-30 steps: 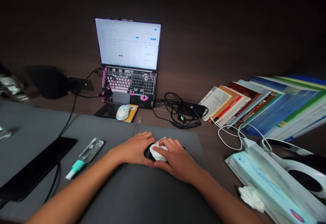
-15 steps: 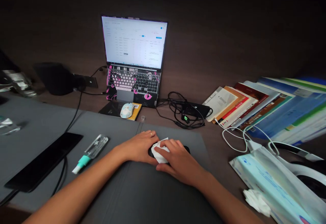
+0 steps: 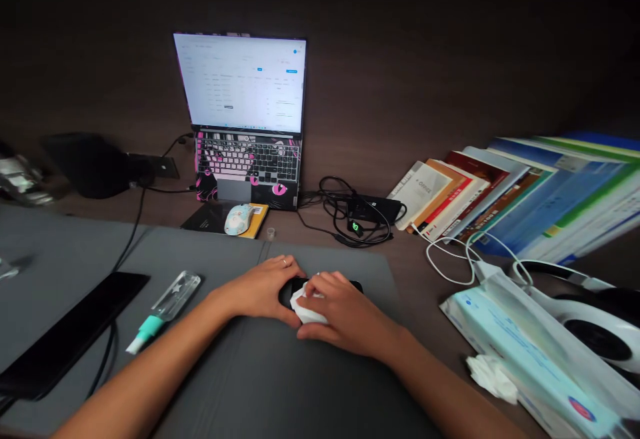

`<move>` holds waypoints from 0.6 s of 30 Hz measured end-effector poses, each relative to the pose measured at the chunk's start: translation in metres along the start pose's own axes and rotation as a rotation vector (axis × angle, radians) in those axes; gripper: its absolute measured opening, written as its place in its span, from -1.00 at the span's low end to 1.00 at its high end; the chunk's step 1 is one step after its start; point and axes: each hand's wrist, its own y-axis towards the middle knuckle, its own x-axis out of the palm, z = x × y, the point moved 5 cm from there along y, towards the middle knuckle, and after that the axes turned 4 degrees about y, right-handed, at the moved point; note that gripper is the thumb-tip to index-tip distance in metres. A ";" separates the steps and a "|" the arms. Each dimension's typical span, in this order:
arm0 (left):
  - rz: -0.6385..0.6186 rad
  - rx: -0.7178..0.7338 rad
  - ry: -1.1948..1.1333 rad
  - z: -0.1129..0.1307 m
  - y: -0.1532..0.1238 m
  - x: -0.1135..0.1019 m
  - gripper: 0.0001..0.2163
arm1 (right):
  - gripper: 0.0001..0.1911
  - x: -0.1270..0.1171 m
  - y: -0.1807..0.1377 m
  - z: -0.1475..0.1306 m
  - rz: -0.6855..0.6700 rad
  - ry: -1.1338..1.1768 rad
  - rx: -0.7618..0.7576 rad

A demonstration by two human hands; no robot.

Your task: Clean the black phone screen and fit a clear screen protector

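One black object lies on the mat, directly in front of me, much of it hidden. My left hand steadies its left end, that grip parted only enough for thumb and fingers to go around it. My right hand has its grip narrowed on a white tissue, fingers curled over the top, apparently pressing it to the object. I judge the work with the tissue to be under way, since both hands are engaged at the object. How much is done and how much is left I cannot tell; the hands cover too much. Off to the right, a used-looking wad lies beside the tissue pack. On the left, a clear bottle lies on the mat, in neither grip.
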 end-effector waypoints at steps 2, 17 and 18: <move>-0.015 0.001 -0.005 -0.002 -0.001 0.000 -0.35 | -0.67 -0.001 -0.004 0.004 0.009 0.004 0.004; -0.050 0.005 0.027 -0.003 -0.003 -0.003 -0.29 | -0.64 -0.004 -0.003 0.019 0.031 0.011 0.049; -0.054 0.006 0.028 -0.003 -0.003 -0.003 -0.28 | -0.65 -0.004 -0.003 0.019 0.032 0.014 0.046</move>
